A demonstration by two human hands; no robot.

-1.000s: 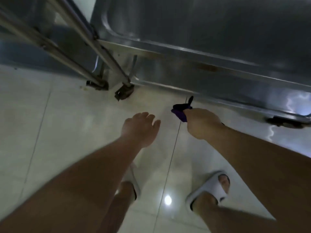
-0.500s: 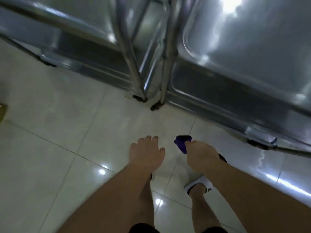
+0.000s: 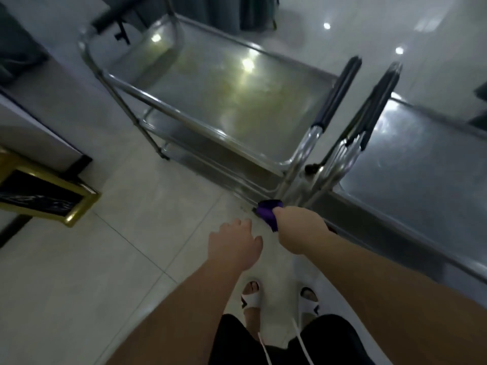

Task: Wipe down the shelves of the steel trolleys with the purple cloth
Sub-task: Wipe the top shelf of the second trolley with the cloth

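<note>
Beside the left hand (image 3: pixel 234 243), right hand (image 3: pixel 300 230) grips purple cloth (image 3: pixel 268 213).

Glossy pale tiled floor (image 3: pixel 110 259) with ceiling-light reflections, gold-framed bin (image 3: pixel 39 196) at left, dim room.

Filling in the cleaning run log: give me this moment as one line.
right hand: grips purple cloth | left hand: free, fingers relaxed | two steel trolleys ahead | cloth off the shelves | wiping: not underway
</note>
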